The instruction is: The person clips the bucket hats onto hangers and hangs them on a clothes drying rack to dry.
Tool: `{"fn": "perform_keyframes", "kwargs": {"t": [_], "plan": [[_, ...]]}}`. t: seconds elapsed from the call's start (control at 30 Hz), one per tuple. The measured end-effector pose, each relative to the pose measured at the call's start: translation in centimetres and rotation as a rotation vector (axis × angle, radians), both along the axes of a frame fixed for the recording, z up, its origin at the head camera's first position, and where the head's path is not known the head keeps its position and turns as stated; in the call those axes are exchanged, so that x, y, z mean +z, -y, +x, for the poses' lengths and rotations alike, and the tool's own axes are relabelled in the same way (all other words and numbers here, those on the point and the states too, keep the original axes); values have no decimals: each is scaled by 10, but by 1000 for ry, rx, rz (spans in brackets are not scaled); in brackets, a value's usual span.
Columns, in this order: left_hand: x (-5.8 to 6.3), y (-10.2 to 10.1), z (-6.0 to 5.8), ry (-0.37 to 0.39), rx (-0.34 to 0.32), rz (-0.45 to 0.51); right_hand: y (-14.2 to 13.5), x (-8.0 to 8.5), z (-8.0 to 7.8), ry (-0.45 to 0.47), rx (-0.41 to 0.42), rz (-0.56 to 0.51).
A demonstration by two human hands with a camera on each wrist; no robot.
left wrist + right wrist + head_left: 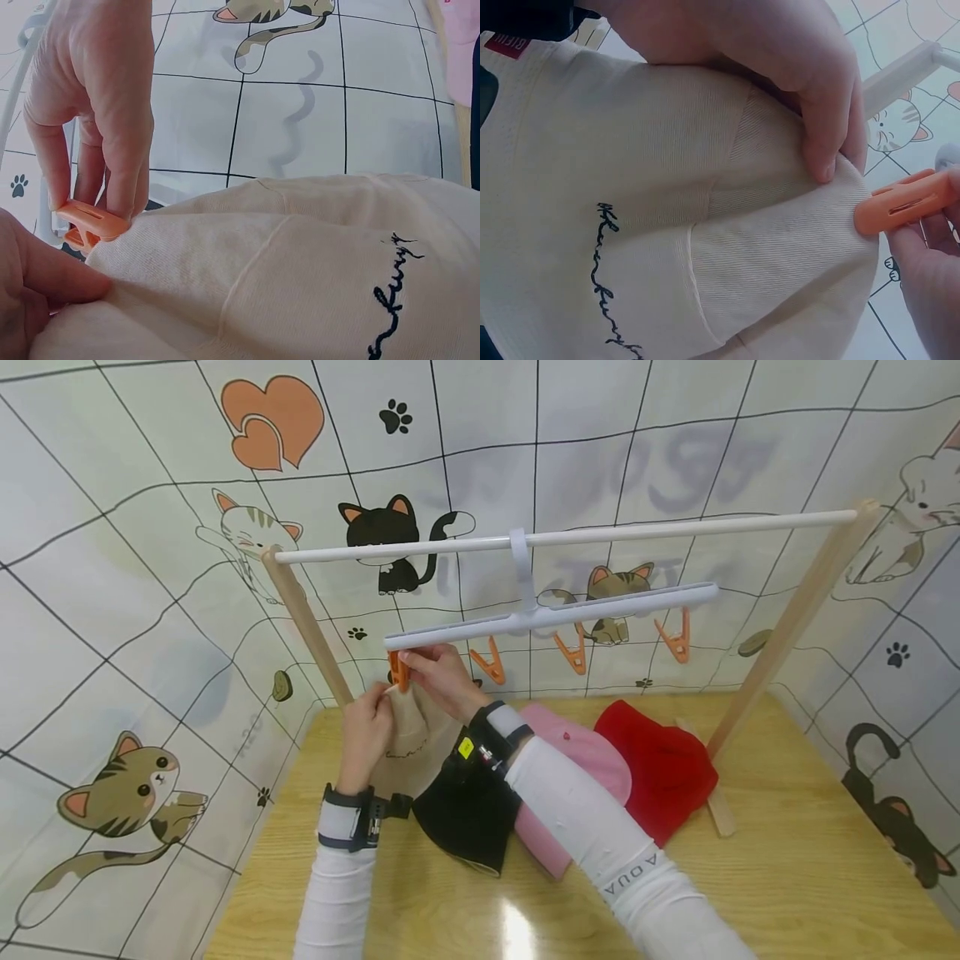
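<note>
A beige fabric hat (408, 727) with dark stitched script hangs at the left end of the white hanger (465, 628). My left hand (366, 735) pinches the folded top of its crown. At the hanger's left end, my right hand (446, 681) squeezes an orange clip (398, 672) between thumb and fingers. In the right wrist view, the tip of that clip (900, 204) overlaps the crown's edge, close beside my left fingertips (825, 169). The script lettering (390, 292) shows on the hat's side in the left wrist view.
Several orange clips, one of them (572, 652) near the middle, hang from the hanger. A white rod (637, 533) on wooden posts carries it. A black hat (468, 814), a pink hat (577, 752) and a red hat (652, 760) lie on the wooden table (810, 860).
</note>
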State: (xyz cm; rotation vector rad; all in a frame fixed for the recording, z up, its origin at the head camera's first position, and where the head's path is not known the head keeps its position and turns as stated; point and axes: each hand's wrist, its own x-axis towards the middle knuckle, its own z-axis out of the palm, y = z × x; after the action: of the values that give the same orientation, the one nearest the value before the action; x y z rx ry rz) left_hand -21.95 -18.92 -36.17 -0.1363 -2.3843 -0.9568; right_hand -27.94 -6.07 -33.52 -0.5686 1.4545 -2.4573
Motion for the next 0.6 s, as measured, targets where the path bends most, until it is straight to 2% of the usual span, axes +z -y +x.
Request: {"fn": "perform_keyframes", "kwargs": {"t": [0.23, 0.6], "plan": [[4, 1, -1, -29, 2, -5, 1, 0, 0, -12, 6, -7], [8, 4, 0, -5, 16, -3, 3, -2, 0, -8, 4, -3]]}}
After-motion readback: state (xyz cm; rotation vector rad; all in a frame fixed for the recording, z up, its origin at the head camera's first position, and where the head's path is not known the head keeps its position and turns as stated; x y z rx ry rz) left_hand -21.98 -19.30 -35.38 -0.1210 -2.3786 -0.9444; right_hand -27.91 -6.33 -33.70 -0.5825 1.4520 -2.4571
